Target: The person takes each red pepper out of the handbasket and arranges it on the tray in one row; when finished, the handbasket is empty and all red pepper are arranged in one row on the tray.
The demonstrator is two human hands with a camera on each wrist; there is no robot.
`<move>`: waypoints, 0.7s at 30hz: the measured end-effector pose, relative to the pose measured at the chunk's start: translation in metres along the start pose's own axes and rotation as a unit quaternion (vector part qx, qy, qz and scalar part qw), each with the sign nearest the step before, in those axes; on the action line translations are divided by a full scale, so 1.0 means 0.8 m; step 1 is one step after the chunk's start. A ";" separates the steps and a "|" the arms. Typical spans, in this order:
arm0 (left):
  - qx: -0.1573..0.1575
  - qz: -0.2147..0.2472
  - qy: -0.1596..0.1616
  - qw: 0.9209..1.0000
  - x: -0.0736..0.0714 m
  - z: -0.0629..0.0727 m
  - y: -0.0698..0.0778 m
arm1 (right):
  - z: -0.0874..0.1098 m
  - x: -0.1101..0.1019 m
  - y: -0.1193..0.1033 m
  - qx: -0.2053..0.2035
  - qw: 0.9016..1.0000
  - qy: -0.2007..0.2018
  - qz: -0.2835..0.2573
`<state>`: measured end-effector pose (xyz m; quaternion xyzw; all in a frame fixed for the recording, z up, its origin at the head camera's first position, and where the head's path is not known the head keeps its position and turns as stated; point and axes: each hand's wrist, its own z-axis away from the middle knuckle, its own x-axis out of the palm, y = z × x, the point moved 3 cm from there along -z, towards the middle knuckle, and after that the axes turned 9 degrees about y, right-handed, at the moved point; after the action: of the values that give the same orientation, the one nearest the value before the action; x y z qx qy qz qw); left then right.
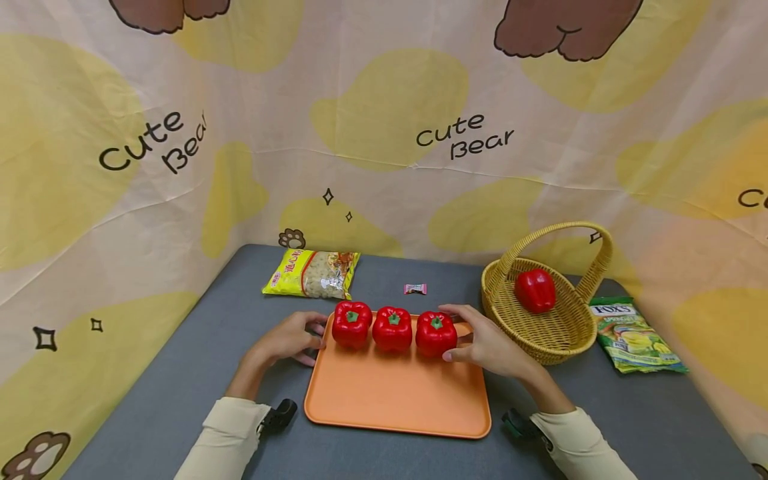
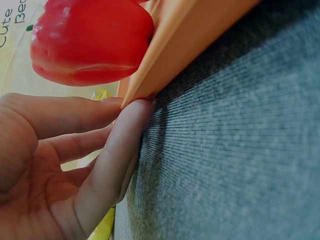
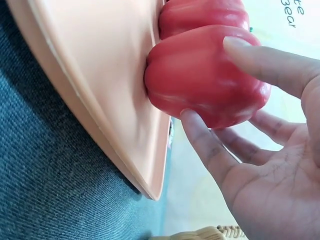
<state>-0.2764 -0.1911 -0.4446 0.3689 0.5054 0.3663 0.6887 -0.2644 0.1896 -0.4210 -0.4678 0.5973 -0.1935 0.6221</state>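
My right hand (image 1: 489,343) pinches the rightmost pepper (image 1: 436,335), nearest the tray (image 1: 399,393)'s far-right corner; my left hand (image 1: 289,335) pinches its left edge.

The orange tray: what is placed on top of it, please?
On the orange tray stand three red bell peppers in a row along its far side, the right hand gripping the rightmost. The near part is bare; what lies directly beneath the peppers is covered.
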 end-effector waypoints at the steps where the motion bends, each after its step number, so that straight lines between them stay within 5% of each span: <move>1: 0.000 0.001 0.000 1.000 0.000 0.000 0.000 | 0.000 0.000 0.000 -0.001 1.000 -0.002 -0.003; 21: 0.000 0.002 0.001 1.000 0.001 -0.001 -0.001 | 0.009 -0.011 -0.002 -0.015 1.000 -0.005 -0.023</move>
<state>-0.2768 -0.1906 -0.4459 0.3691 0.5057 0.3681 0.6874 -0.2590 0.1981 -0.4159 -0.4912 0.5864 -0.1966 0.6133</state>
